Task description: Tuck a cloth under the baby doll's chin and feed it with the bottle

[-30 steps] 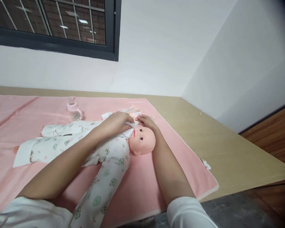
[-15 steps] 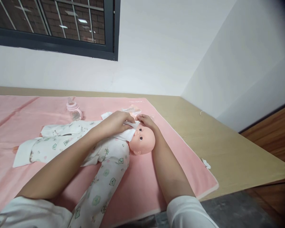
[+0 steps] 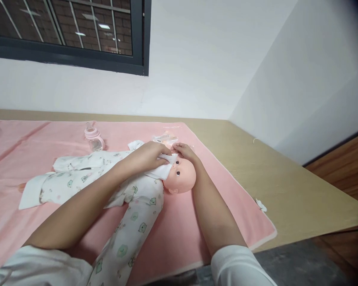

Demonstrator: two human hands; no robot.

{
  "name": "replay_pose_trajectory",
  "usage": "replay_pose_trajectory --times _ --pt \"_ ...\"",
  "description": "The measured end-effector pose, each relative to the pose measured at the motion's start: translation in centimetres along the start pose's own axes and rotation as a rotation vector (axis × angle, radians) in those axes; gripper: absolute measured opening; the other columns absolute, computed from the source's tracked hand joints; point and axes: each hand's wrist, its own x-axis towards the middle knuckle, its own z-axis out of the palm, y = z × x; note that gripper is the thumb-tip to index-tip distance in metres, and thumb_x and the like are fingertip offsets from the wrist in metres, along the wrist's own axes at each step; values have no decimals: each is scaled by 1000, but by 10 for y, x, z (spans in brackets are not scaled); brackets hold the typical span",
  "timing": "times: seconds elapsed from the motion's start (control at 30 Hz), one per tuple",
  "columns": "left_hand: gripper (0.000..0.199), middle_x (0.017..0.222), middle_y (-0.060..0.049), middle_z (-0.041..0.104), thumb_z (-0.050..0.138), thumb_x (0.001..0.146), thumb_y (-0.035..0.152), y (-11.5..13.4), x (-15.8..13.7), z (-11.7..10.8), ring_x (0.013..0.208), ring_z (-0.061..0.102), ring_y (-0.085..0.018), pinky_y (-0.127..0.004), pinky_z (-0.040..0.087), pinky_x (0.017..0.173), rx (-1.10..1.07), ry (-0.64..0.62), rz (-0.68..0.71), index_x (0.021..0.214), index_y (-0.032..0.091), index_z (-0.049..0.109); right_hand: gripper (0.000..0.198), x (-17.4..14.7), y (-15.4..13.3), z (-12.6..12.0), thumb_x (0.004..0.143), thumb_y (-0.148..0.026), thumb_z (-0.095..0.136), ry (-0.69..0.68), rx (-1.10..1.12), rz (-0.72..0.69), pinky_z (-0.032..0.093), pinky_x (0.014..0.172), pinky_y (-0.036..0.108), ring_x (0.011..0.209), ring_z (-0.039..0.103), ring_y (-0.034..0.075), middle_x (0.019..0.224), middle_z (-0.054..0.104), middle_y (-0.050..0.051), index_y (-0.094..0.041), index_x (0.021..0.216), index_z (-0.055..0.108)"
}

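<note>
A bald baby doll (image 3: 183, 178) lies on its back on a pink blanket (image 3: 226, 206), its head toward the right. It wears a white sleepsuit (image 3: 137, 214) printed with green animals. My left hand (image 3: 150, 157) grips a white cloth (image 3: 162, 171) over the doll's mouth and chin, the fingers pinching its upper edge. On the far side of the head, my right hand (image 3: 183, 151) rests beside the doll with its fingers stretched out. The doll's lower face is hidden under the cloth.
Behind the doll's body stands a pink baby bottle (image 3: 94, 139). A clear plastic packet (image 3: 166, 138) lies just beyond my hands. A small white bow-like piece (image 3: 261, 205) sits at the blanket's right edge on the wooden surface (image 3: 286, 190). A wall and a barred window rise behind.
The whole view has shifted slightly. My left hand and the cloth have moved very little across the doll's lower face; my right hand stays beside the head.
</note>
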Motion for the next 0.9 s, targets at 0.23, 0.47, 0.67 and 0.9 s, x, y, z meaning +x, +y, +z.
replay_pose_trajectory --times 0.23,0.47,0.67,0.9 --pt "22 115 -5 73 57 84 17 -2 3 2 108 67 -27 -31 49 87 87 40 -45 96 20 74 15 -3 -2 1 90 -6 55 -3 -21 7 58 89 24 73 67 10 77 70 3 -14 81 64" --pt "25 113 -4 74 58 86 19 -6 0 -7 107 67 -27 -34 50 89 82 94 -65 106 20 73 14 1 1 0 88 -5 60 -19 33 12 57 95 26 77 69 11 77 68 3 -15 78 64" --pt "20 109 -5 75 60 87 21 -9 -3 -17 105 67 -26 -36 50 91 32 137 -61 101 18 74 7 -6 -5 -1 87 -10 63 -84 -33 39 54 102 29 83 70 12 87 73 6 -15 83 64" --pt "27 113 -6 70 53 85 13 -19 -8 -36 106 66 -23 -35 50 96 70 447 -51 98 18 77 27 -38 -71 13 84 -29 69 -406 -313 -260 48 107 47 107 67 20 130 66 10 -21 109 66"
